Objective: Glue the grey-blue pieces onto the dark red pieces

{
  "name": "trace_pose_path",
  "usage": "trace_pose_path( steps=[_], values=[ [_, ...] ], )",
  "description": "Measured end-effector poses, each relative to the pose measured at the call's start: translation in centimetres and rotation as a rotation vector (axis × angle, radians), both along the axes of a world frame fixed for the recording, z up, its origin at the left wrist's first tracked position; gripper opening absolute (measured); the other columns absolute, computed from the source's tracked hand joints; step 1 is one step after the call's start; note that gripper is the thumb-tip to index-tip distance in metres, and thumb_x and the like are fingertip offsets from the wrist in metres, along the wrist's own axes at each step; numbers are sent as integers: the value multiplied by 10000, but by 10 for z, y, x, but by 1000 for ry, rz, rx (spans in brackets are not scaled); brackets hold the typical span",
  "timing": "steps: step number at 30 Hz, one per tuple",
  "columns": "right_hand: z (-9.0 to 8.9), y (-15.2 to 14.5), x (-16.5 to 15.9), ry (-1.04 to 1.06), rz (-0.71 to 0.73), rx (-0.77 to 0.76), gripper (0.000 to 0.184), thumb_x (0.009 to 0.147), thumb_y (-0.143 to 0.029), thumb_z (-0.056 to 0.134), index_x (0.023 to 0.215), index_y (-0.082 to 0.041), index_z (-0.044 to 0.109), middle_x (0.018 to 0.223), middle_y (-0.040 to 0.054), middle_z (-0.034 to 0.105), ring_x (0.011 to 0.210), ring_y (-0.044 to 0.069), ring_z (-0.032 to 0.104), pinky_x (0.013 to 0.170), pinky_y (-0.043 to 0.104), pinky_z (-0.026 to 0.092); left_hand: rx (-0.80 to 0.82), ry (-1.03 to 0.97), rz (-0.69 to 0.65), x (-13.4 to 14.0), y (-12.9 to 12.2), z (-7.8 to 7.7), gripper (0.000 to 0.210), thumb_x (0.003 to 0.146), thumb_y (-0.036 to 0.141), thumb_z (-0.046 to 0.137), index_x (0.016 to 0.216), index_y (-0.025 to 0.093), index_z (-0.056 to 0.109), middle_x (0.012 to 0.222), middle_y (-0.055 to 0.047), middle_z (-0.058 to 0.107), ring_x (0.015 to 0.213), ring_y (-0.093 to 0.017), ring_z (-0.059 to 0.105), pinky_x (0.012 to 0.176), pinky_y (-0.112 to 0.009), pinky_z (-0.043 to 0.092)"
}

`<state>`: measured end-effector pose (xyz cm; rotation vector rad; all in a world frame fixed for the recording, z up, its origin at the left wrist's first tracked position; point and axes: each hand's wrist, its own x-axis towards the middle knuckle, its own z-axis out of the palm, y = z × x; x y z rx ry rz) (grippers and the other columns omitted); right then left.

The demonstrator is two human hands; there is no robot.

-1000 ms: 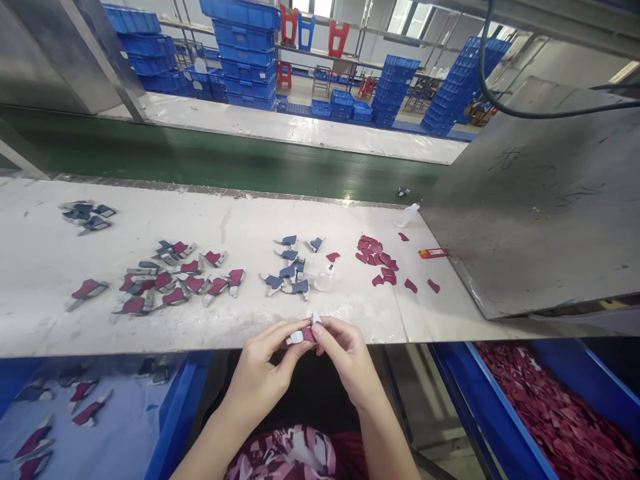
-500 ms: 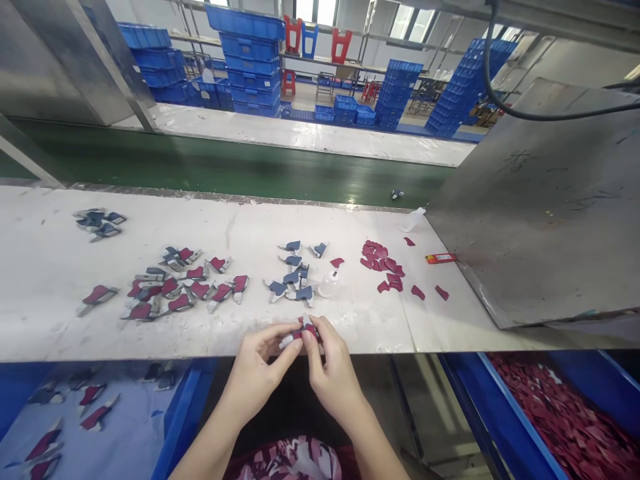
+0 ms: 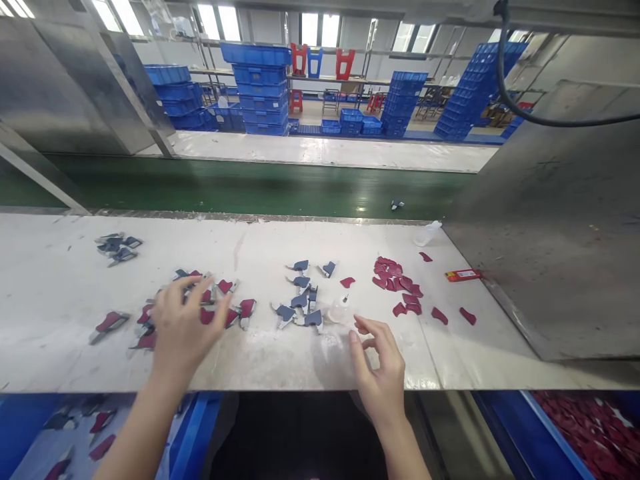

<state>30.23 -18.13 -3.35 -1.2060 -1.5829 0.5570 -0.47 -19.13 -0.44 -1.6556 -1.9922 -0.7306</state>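
Note:
My left hand [image 3: 184, 328] is over the pile of grey parts with dark red faces [image 3: 247, 309], fingers spread and hiding much of it. I see nothing held in it. My right hand [image 3: 383, 367] hovers near the table's front edge, its fingers curved and apart, just right of a small translucent bottle [image 3: 339, 311] with a dark tip. To the left of the bottle lie several grey parts with blue faces [image 3: 300, 300]. A single dark red flat piece [image 3: 347, 283] sits behind the bottle, and a heap of such pieces [image 3: 393, 270] is further right.
More blue-faced parts [image 3: 120, 248] lie at the far left. A red utility-knife-like packet [image 3: 463, 275] and a clear plastic item [image 3: 427, 233] are near the metal panel [image 3: 560, 267]. Behind runs a green belt [image 3: 280, 190]. Below the edge are blue bins [image 3: 197, 433].
Both hands were together at the front edge on a red-faced part. They have separated: the left moved to the pile, the right toward the bottle. The view has tilted up.

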Motion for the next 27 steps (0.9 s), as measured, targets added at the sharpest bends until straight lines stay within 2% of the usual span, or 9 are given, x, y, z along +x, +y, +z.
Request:
trace_pose_path(
  steps=[3, 5, 10, 12, 14, 17, 21, 24, 27],
  values=[
    [-2, 9, 6, -36, -47, 42, 224, 918, -221, 608, 1137, -212, 654, 1035, 80, 589, 851, 185, 602, 669, 320, 542, -152, 108, -276, 23, 12, -15, 258, 895, 351, 581, 1081, 206, 687, 1253, -162, 614, 1243, -369, 522, 1038, -549, 349],
    [-2, 11, 9, -61, -21, 82, 226, 906, -197, 614, 1126, -217, 660, 1042, 86, 562, 907, 202, 600, 697, 340, 552, -187, 153, -346, 22, 15, -27, 187, 915, 277, 531, 1011, 222, 682, 1221, -130, 648, 1233, -350, 539, 1045, -555, 316],
    [-1, 14, 9, -278, 204, 126, 292, 877, -159, 625, 1092, -331, 722, 1434, 107, 376, 1319, 354, 423, 944, 566, 500, -125, 198, -193, -25, 15, -49, 177, 889, 184, 489, 965, 206, 647, 1088, -117, 705, 1167, -358, 578, 1000, -546, 356],
    [0, 17, 7, -352, 259, 74, 326, 869, -196, 657, 1136, -376, 713, 1583, 63, 215, 1415, 418, 296, 994, 649, 450, -106, 220, -104, -38, 22, -46, 214, 860, 152, 468, 977, 206, 639, 1113, -129, 691, 1153, -374, 578, 964, -553, 393],
    [0, 22, 4, -392, 287, 18, 401, 865, -255, 686, 1242, -388, 658, 1624, 60, 170, 1442, 444, 251, 986, 659, 466, -93, 205, -69, -39, 40, -34, 240, 851, 148, 451, 993, 201, 637, 1134, -138, 672, 1128, -375, 584, 930, -538, 433],
    [-7, 30, 0, -419, 309, 4, 598, 847, -280, 711, 1408, -360, 521, 1567, 121, 329, 1427, 426, 308, 966, 617, 516, -105, 117, -199, -15, 95, 0, 231, 898, 227, 438, 1000, 185, 641, 1117, -142, 661, 1097, -343, 595, 942, -489, 457],
    [-27, 36, -4, -336, 219, 112, 774, 769, -230, 750, 1478, -284, 445, 1419, 185, 514, 1311, 433, 477, 886, 571, 573, -250, -40, -447, 54, 203, 44, 288, 929, 299, 424, 1078, 179, 640, 1141, -129, 665, 1136, -308, 574, 1004, -471, 431],
    [-40, 36, -4, -159, 84, 150, 713, 805, -106, 659, 1446, -357, 473, 1301, 135, 622, 1190, 361, 601, 868, 512, 587, -435, -134, -523, 119, 288, 48, 272, 922, 330, 526, 1100, 166, 649, 1135, -100, 693, 1086, -257, 620, 952, -377, 482],
    [-43, 36, -2, -32, 22, 122, 610, 838, -59, 639, 1306, -446, 582, 1113, 51, 703, 1001, 263, 696, 802, 379, 614, -509, -171, -516, 181, 356, 31, 359, 905, 372, 618, 1176, 136, 626, 1080, -106, 701, 1022, -248, 650, 879, -375, 527]
  ],
)
